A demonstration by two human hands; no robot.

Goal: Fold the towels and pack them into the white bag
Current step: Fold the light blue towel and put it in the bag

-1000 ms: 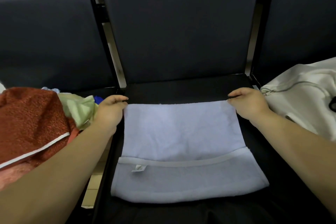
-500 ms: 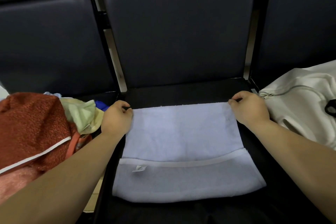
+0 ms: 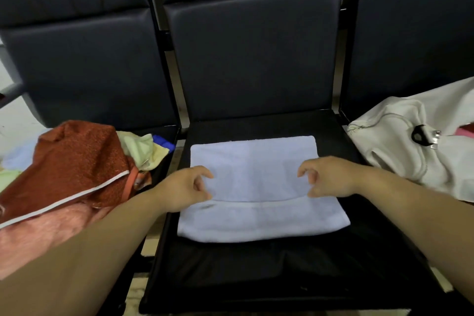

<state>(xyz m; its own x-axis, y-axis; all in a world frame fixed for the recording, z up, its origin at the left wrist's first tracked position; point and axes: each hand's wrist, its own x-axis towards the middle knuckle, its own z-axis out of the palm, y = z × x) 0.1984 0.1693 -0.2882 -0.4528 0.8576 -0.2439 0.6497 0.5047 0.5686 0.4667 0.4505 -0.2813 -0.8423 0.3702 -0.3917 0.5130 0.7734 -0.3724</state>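
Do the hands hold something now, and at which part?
Nothing is held: the left hand and right hand are loosely curled over the pale towel.

Pale lavender towel (image 3: 256, 174), white bag (image 3: 400, 151), speckled rust-red towel (image 3: 77, 162), black seat (image 3: 256, 264)

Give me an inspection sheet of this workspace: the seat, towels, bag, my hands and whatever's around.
surface: black chair seat, with a towel lying on it.
job's things: light blue towel folded over flat, its lower layer showing at the near edge; white bag slumped on the right-hand seat; rust-red towel, pink towel and pale green towel piled on the left-hand seat.
clutter: small blue item in the pile; black ring with metal clip on the bag.
grippers: left hand and right hand at the towel's sides, fingers loosely curled, gripping nothing.
cables: nothing seen.
surroundings: dark padded chair backs.
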